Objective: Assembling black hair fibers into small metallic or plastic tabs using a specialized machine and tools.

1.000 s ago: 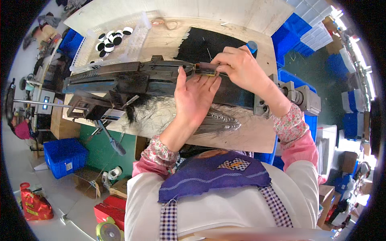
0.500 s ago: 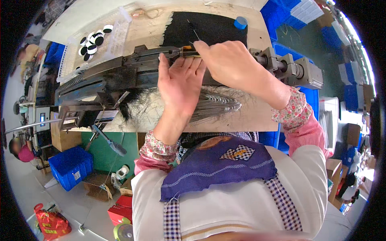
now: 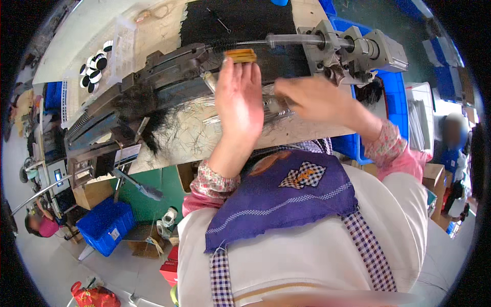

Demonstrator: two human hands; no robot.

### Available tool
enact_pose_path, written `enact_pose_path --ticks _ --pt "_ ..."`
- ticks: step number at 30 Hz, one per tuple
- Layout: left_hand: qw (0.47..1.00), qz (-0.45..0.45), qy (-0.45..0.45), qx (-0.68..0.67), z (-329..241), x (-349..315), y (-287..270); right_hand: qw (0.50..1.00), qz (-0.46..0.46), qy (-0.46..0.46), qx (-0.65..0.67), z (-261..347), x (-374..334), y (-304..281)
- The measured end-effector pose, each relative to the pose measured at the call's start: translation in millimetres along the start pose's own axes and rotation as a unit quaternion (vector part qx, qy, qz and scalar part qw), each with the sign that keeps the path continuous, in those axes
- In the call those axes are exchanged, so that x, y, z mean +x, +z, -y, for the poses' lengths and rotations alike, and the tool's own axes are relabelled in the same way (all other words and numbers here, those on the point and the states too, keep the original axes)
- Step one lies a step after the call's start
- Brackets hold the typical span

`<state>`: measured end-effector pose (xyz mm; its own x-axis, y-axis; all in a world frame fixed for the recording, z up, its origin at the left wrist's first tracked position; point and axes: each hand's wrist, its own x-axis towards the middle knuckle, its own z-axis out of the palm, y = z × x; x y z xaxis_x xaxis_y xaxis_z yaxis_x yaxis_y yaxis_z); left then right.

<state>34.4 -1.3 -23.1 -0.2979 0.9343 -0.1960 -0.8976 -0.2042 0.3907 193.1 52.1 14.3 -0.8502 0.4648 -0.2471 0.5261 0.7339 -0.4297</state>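
Note:
My left hand [image 3: 239, 102] lies palm up over the near edge of the dark metal machine [image 3: 174, 77], its fingers stretched out together. Their tips are at a yellow-orange block [image 3: 240, 55] on the machine. To the right, my right hand [image 3: 317, 100] hangs over a bundle of thin metal wires [image 3: 281, 113], its fingers smeared by motion; whether it holds anything is unclear. A thin rod [image 3: 250, 43] runs behind the block into the grey clamp end [image 3: 327, 41]. Loose black bristles [image 3: 161, 120] litter the bench beside the machine.
A slim hooked tool [image 3: 220, 20] rests on a black cloth [image 3: 197, 30] at the back. Several white cylinders with black ends [image 3: 94, 71] sit in a clear tray [image 3: 120, 43] at left. Blue bins [image 3: 391, 110] stand at right; another blue crate [image 3: 107, 227] is on the floor.
My right hand has left the machine beside my left fingers and come down and right, over the wires. The yellow-orange block and the rod now show more fully. The whole view has shifted.

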Motion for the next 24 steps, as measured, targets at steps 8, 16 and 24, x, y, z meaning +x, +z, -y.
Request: enact_pose_path --ticks 8,16,24 --pt "0.989 0.076 -0.082 0.101 -18.1 -63.8 3.9 0.998 -0.062 -0.011 0.011 -29.0 3.8 69.1" --pt "-0.002 -0.403 0.209 0.891 -226.2 -175.3 -198.2 0.958 -0.131 0.048 0.25 -32.7 -9.8 57.1" --pt "0.23 -0.553 0.197 0.776 -221.4 -185.1 -227.7 0.798 -0.433 0.067 0.415 -36.7 -39.4 12.0"
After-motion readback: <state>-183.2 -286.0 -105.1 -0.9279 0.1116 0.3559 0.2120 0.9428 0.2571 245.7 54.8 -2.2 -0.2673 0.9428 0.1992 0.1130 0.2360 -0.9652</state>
